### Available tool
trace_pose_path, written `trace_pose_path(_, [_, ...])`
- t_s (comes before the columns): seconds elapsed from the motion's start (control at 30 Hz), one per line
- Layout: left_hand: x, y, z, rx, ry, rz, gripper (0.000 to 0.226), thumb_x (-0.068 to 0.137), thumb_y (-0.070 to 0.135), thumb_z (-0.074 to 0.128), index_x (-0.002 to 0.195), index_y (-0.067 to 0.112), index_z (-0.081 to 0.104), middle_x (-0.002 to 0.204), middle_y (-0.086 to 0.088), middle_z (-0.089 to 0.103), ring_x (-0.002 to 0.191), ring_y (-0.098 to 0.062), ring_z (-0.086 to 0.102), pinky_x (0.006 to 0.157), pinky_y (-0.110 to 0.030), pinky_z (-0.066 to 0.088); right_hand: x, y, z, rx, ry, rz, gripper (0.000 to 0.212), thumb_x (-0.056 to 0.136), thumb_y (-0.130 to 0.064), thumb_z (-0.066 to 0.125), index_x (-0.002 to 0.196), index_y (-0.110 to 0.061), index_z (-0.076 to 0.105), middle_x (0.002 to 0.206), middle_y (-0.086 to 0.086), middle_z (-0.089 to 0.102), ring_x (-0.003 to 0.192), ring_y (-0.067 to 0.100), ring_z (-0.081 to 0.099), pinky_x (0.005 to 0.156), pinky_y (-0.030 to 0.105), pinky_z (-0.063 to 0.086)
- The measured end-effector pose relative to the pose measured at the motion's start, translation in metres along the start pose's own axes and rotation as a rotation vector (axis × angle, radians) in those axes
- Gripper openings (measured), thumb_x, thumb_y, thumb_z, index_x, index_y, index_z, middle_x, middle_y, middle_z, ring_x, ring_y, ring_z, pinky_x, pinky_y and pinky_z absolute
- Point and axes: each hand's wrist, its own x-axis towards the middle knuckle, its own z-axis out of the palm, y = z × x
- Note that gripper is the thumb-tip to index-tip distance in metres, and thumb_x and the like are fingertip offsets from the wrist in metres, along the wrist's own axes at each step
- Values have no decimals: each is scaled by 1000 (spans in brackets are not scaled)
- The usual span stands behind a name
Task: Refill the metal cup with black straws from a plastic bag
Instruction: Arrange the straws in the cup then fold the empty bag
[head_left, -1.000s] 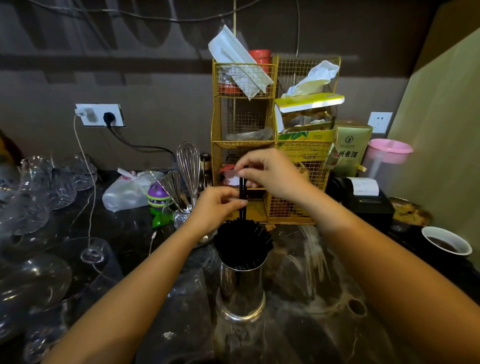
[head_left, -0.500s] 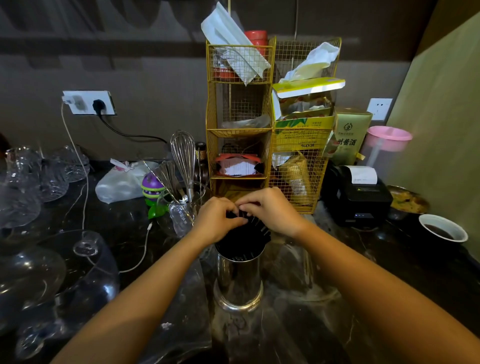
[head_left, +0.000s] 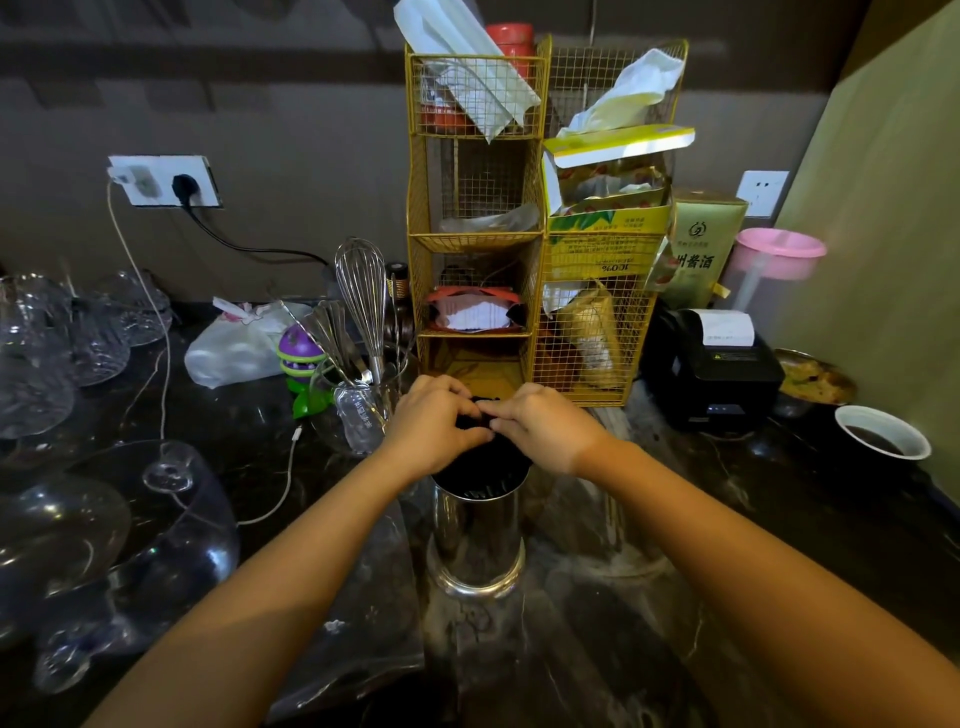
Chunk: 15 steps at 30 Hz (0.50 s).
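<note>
A shiny metal cup stands upright on the dark marble counter, packed with black straws that fan out above its rim. My left hand and my right hand both rest on top of the straws, fingers curled and touching each other over the bundle's far side. The straw tops under my hands are hidden. A crumpled clear plastic bag lies flat on the counter just left of the cup.
A yellow wire rack stands right behind the cup. A glass with a whisk and utensils is at its left, several upturned glasses further left. A black receipt printer and a paper cup sit at right.
Both hands came down from holding a single straw above the cup onto the top of the bundle; that straw is now in among the others.
</note>
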Motion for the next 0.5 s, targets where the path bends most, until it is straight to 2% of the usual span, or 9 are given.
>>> trace_pose_path(0.1, [1, 0, -7, -22, 3, 19, 32, 77, 26, 64, 107, 16, 63, 121, -10, 52, 116, -26, 38, 100, -39, 31, -2, -2, -7, 22, 25, -26, 44, 93, -21, 41, 136, -20, 36, 132, 11, 52, 126, 25, 38, 102, 36, 34])
trace_pose_path(0.2, [-2, 2, -17, -57, 13, 52, 31, 77, 23, 65, 107, 15, 63, 116, -10, 56, 113, -26, 44, 100, -42, 36, -5, -5, -18, 58, 71, -68, 40, 90, -16, 48, 130, -18, 46, 132, 5, 55, 120, 20, 48, 94, 26, 35])
trace_pose_path(0.27, [-6, 6, -23, -86, 1, 87, 30, 77, 21, 65, 106, 14, 63, 112, -10, 60, 108, -25, 50, 97, -42, 40, -8, -3, -23, 91, 89, -72, 36, 88, -14, 52, 124, -16, 52, 127, 6, 59, 106, 16, 55, 85, 22, 37])
trace_pose_path(0.4, [-19, 19, -29, -103, -37, 167, 27, 75, 22, 66, 101, 12, 65, 98, -8, 63, 90, -17, 54, 85, -34, 44, -17, 4, -30, 77, 107, -64, 28, 85, -14, 57, 112, -13, 60, 110, 7, 65, 78, 10, 51, 70, 19, 36])
trace_pose_path(0.5, [-26, 25, -27, -59, -74, 189, 29, 71, 29, 70, 97, 15, 66, 85, 0, 59, 84, -16, 55, 79, -34, 46, -27, 5, -31, 149, 63, -43, 26, 80, -12, 63, 106, -11, 64, 92, 2, 62, 62, 1, 49, 53, 6, 39])
